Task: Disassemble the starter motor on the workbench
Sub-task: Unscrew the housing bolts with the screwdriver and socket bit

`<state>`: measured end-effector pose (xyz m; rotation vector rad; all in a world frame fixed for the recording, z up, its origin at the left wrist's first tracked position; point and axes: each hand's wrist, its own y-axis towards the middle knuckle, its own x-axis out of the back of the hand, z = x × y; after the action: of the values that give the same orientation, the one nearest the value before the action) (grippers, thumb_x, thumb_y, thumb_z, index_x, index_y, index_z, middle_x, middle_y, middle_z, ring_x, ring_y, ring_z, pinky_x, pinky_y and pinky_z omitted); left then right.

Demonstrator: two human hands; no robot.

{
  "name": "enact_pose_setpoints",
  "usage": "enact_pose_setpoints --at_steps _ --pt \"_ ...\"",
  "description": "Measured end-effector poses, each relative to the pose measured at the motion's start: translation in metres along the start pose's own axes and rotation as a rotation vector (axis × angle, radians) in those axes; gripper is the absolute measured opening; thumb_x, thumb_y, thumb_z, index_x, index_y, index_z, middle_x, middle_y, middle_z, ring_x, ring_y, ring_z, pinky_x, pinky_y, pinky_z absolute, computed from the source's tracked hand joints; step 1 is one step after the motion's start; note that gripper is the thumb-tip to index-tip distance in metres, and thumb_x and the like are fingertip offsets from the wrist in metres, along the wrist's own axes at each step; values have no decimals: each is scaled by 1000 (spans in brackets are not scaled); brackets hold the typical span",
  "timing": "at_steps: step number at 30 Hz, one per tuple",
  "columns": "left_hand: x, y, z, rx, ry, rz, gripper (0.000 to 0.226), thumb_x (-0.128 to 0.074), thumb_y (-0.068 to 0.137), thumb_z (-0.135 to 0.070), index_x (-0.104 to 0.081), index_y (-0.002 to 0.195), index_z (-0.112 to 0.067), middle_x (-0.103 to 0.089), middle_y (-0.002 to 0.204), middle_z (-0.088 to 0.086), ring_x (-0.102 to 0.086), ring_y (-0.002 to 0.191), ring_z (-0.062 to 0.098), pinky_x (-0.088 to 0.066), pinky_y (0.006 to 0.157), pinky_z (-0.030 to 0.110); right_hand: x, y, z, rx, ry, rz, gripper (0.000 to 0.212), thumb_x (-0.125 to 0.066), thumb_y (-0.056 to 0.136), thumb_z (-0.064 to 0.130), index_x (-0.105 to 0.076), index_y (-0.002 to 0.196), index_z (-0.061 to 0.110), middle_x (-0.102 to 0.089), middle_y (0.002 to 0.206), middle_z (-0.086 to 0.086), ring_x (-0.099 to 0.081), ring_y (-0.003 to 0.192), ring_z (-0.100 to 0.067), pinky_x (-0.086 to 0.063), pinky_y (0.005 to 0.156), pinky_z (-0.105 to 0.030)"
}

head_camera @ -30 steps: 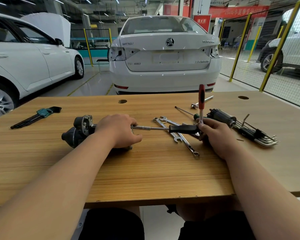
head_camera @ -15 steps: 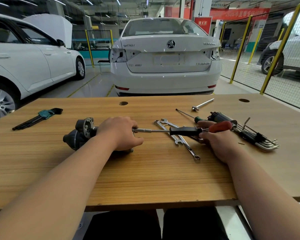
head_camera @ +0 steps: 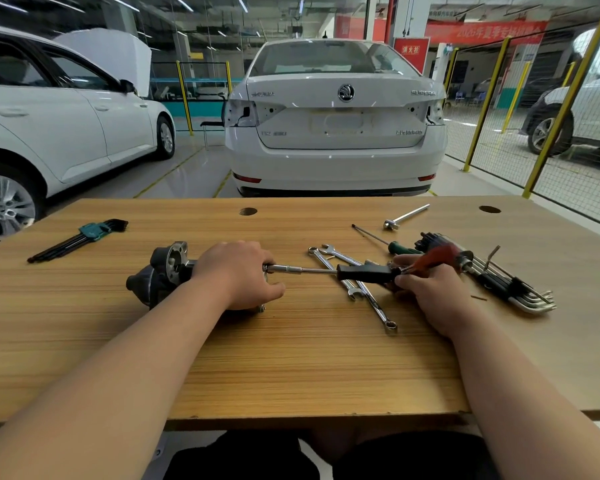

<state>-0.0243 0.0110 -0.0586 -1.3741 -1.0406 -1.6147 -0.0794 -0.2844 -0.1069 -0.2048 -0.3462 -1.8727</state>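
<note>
Left hand (head_camera: 239,271) clamping the dark metal starter motor (head_camera: 160,275), right hand (head_camera: 433,292) gripping the black-and-red socket driver (head_camera: 364,273), we probably unscrew a hidden bolt; next, turn squarely.

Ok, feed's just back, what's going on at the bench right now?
A person's left hand grips the starter motor lying on the workbench. The right hand holds a black-handled driver, its shaft running level to the motor's end by the left hand. Spanners, hex keys and a green screwdriver lie near the right hand. The motor looks unopened.
</note>
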Motion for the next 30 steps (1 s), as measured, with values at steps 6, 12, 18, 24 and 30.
enact_pose_setpoints --at_steps 6,12,18,24,30 --pt "-2 1 1 -6 7 0 67 -43 76 -74 -50 131 -36 -54 125 -10 -49 115 15 -39 89 36 -1 -1 1 2 -19 -9 8 -63 94 28 -70 98 26 -70 66 5 -64 57 -4 -47 59 -25" --pt "-3 -1 1 -6 1 -28 67 -44 75 -74 -52 130 -35 -54 125 -10 -50 114 16 -40 85 35 -4 -4 5 -72 -76 -37 27 -53 97 46 -69 88 25 -59 47 4 -48 46 -8 -39 56 -30" --pt "-2 0 0 -7 7 -27 64 -45 76 -73 -52 127 -35 -55 123 -10 -51 111 15 -39 81 34 -5 -6 6 -47 -6 -20 8 -59 97 32 -67 98 31 -68 68 4 -60 50 -4 -48 56 -27" --pt "-2 0 1 -12 -14 -29 62 -46 75 -73 -51 127 -39 -55 126 -12 -50 114 15 -39 84 35 -4 -3 3 -15 161 19 26 -60 92 0 -66 108 20 -73 90 -2 -73 72 -16 -54 64 -28" --pt "-3 0 2 -9 -4 -25 65 -45 75 -74 -49 130 -39 -53 129 -12 -48 117 16 -38 89 36 -1 2 -2 -40 384 78 37 -54 88 -13 -70 100 17 -77 93 -3 -75 82 -19 -57 63 -20"
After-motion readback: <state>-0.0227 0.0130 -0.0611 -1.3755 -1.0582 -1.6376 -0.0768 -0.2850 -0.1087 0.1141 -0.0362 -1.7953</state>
